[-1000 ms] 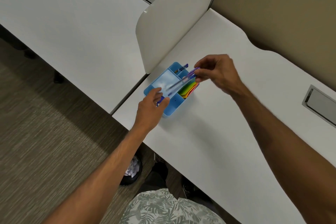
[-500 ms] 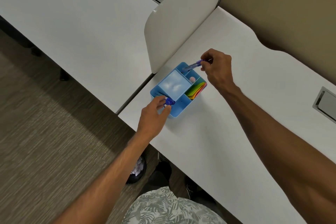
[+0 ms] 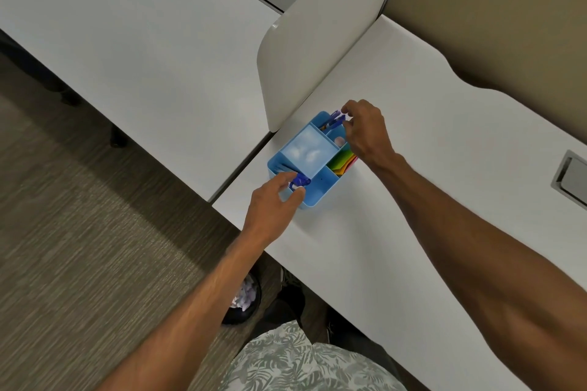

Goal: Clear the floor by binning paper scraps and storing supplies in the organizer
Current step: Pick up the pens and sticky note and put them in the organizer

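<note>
Pens (image 3: 333,120) now split: right hand (image 3: 365,130) pinches bunch into organizer (image 3: 319,190) far slot; left hand (image 3: 273,200) grips blue pen (image 3: 299,181). Storing nearly done.

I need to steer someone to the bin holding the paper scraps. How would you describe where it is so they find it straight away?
Start at the white desk with the blue organizer near its front corner. Look down below that edge to the floor, just behind the left forearm, where a small round black bin sits partly hidden. It is the only dark container there, and pale crumpled paper scraps show inside it.
</note>
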A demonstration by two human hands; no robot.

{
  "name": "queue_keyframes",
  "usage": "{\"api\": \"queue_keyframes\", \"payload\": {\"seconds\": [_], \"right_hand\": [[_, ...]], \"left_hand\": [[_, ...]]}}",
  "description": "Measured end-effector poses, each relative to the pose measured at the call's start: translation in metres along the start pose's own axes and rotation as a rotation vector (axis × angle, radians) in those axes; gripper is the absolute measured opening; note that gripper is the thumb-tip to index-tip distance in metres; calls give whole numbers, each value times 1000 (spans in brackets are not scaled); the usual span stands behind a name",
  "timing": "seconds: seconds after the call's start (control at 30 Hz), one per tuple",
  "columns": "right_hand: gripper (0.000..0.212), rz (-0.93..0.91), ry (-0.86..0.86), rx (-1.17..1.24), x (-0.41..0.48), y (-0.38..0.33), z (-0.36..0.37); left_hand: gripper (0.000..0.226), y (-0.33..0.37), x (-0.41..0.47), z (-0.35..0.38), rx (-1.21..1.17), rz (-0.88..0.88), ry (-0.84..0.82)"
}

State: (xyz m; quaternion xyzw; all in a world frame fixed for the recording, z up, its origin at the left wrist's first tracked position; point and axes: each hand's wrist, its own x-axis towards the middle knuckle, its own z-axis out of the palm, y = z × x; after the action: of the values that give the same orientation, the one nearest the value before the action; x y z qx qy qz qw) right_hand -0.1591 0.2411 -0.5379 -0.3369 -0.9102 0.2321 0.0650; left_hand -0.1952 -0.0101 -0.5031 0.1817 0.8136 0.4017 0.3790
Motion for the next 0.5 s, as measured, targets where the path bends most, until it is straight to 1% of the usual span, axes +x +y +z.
{"api": "queue_keyframes", "payload": {"seconds": [0.07,0.17,0.27,0.33,0.5], "right_hand": [[27,-15,2,-1,-4,2,-3],[21,-36,44,12,-13,2,-10],[20,-45,43,50,-25,2,-21],[22,-65,45,69,-34,4,-29],[30,-129,52,13,-63,5,-58]], "left_hand": [[41,2,0,1,13,17,11],[45,8,-1,4,33,48,33],[51,17,-3,9,33,91,40],[54,24,-6,12,57,143,48],[64,46,-20,19,151,269,88]]}}
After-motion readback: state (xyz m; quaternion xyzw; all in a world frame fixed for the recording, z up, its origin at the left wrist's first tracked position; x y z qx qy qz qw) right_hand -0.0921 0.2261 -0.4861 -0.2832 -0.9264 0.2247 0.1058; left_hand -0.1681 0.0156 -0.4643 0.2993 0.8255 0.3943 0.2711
